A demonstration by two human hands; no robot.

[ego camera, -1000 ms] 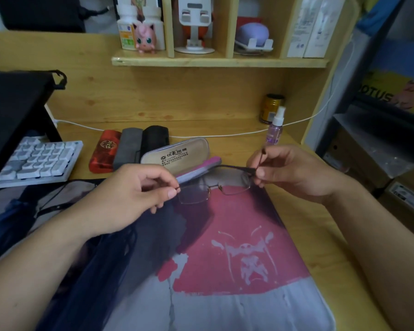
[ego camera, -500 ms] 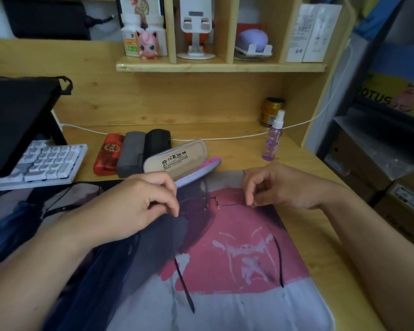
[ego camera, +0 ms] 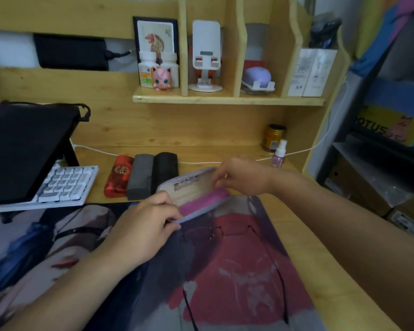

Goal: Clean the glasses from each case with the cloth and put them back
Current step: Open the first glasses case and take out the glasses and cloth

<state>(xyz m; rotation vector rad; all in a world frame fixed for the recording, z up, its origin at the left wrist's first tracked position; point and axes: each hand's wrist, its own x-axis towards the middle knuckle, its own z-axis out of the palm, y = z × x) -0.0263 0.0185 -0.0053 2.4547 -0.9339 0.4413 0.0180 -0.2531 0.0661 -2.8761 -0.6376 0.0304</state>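
Two hands were at the open glasses case (ego camera: 191,187), frame centre: left hand (ego camera: 144,225) gripped its lower shell, right hand (ego camera: 244,177) pinched the lid edge. The glasses (ego camera: 221,231) lay unfolded on the desk mat (ego camera: 249,271) below. Recommended: steady the case, draw the cloth out cleanly.
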